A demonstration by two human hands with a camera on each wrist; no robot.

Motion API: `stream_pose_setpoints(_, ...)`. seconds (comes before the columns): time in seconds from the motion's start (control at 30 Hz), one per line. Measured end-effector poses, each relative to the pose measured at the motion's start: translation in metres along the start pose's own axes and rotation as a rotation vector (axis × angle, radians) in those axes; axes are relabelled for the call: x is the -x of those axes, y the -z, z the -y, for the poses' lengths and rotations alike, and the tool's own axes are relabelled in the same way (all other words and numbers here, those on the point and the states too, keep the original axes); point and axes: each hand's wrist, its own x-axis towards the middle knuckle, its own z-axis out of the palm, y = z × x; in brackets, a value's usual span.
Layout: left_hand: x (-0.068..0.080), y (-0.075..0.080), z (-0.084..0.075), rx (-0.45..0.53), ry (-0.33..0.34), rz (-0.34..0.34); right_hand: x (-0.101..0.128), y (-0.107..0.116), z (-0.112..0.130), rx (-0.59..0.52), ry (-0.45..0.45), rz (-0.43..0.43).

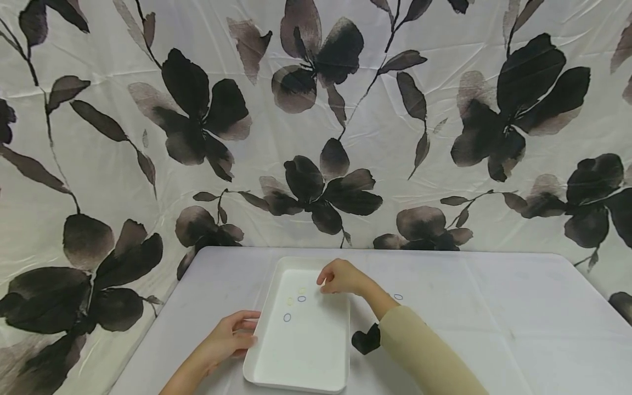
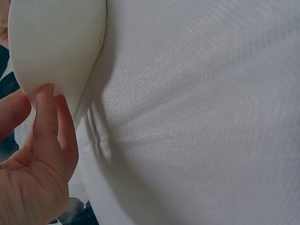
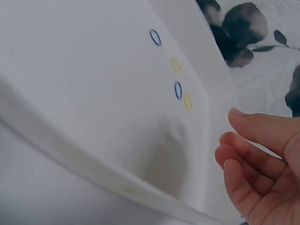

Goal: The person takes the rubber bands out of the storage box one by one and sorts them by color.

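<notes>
Left hand grip: thumb and fingers pinch the left rim of the shallow white rectangular plastic tray, near its front-left corner; the left wrist view shows fingertips pressed against the tray's rounded rim. Right hand hovers over the tray's back-right part, fingers loosely curled, nothing visibly held; the right wrist view shows the curled fingers just above the tray's rim, apart from it. Whether a fingertip touches the tray floor is hard to tell from the head view.

Tray sits on the grey-white cloth-covered surface, near its front-left part, long side running front to back. Inside the tray, toward the back: two small blue rubber rings and two small pale yellow rubber rings, all lying flat, close together in a loose line, just left of the right hand. In the right wrist view they alternate blue, yellow, blue, yellow. One more small blue ring lies on the surface right of the tray, just beside the right forearm in its beige sleeve. Black wrist-camera strap under that forearm. Floral black-and-white cloth backdrop hangs behind the back edge.
</notes>
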Motion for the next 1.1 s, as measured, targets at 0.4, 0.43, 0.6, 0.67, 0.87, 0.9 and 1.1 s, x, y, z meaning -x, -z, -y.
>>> stream_pose_setpoints(0.4, 0.0, 0.002, 0.0, -0.001, -0.001, -0.004, -0.01, -0.04, 0.011, -0.067, 0.025, 0.037)
stream_pose_setpoints(0.43, 0.0, 0.002, 0.0, 0.001, -0.002, 0.001, -0.011, -0.044, 0.011, -0.076, 0.024, 0.039)
stream_pose_setpoints(0.6, 0.0, 0.001, 0.001, 0.011, -0.006, 0.006, -0.011, -0.06, 0.014, -0.065, 0.056, 0.019)
stream_pose_setpoints(0.67, 0.0, 0.0, 0.002, 0.016, -0.004, 0.005, -0.012, -0.066, 0.014, -0.047, 0.076, -0.007)
stream_pose_setpoints(0.87, -0.002, 0.0, 0.007, 0.034, -0.007, 0.023, -0.012, -0.082, 0.014, -0.029, 0.081, -0.06)
stream_pose_setpoints(0.9, -0.002, 0.0, 0.008, 0.039, -0.013, 0.028, -0.012, -0.084, 0.014, -0.029, 0.082, -0.063)
stream_pose_setpoints(1.1, -0.002, 0.001, 0.005, 0.037, -0.023, 0.027, -0.011, -0.093, 0.016, 0.004, 0.1, -0.103)
